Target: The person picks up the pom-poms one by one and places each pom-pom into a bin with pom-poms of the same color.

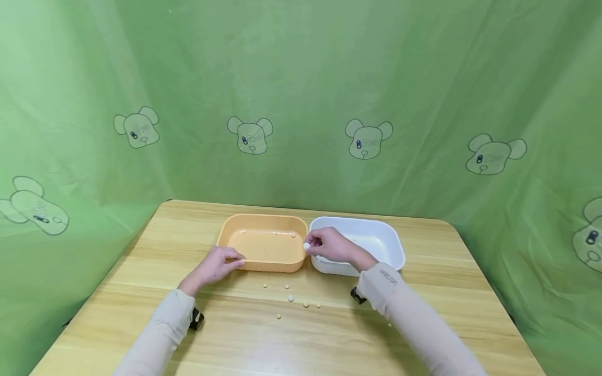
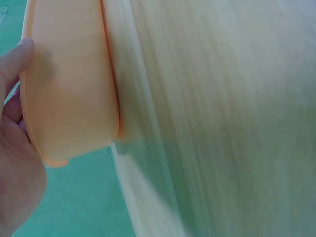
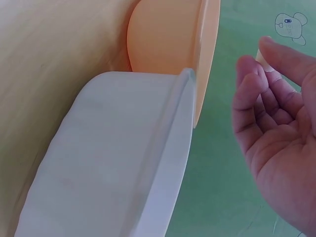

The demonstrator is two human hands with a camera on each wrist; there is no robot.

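near white tray point(image 1: 333, 268): small round ball point(image 1: 307, 246), plain white.

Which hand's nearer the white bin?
Right. The right hand is over the left side of the white bin, pinching a small white ball; the left hand is farther away, gripping the near rim of the orange bin.

Left forearm point(image 1: 155, 334), in pale sleeve, slants up and inward from bottom edge of head view. Left wrist point(image 1: 189, 286) bare past cuff. Left hand point(image 1: 216, 265) in gripping pose, thumb point(image 2: 17, 58) on one side, fingers on other. Right forearm point(image 1: 418, 318), likewise sleeved, slants up and leftward, elbow side low. Right wrist point(image 1: 363, 259) bare. Right hand point(image 1: 333, 244) pinching, thumb tip close to fingertips, remaining fingers curled, palm facing wrist camera.
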